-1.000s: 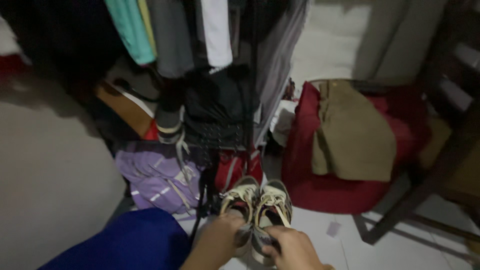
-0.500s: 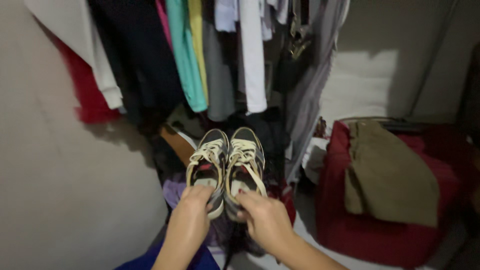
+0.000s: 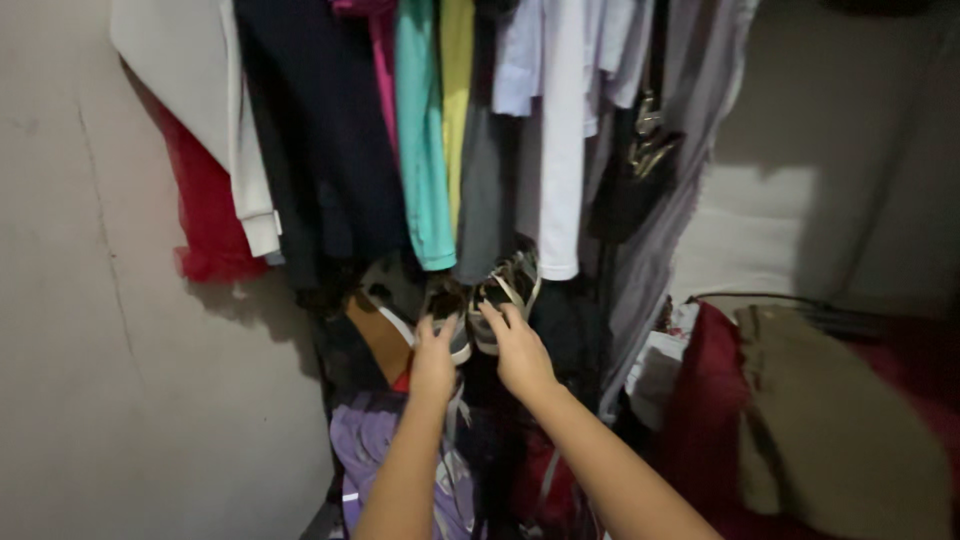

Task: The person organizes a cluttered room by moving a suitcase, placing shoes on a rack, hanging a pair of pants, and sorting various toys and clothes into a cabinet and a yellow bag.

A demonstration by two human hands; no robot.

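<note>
My left hand [image 3: 434, 362] grips the heel of a dark sneaker [image 3: 445, 312] with pale laces and a white sole. My right hand [image 3: 518, 350] holds the heel of the matching sneaker [image 3: 505, 297]. Both shoes are raised at arm's length and pushed in under the row of hanging clothes [image 3: 440, 130], toes pointing away from me. Their front parts are hidden in shadow behind a teal garment [image 3: 420, 140] and a white one [image 3: 560, 150].
A bare wall [image 3: 110, 380] stands on the left. Below the hands lie a purple bag [image 3: 375, 460] and dark piled items. At the right, a red bag [image 3: 710, 420] has an olive cloth [image 3: 830, 430] draped over it. A brown bag [image 3: 375, 338] sits behind the shoes.
The pair of sneakers has risen from near the floor and gone forward under the hanging clothes. My view has tilted upward with them.
</note>
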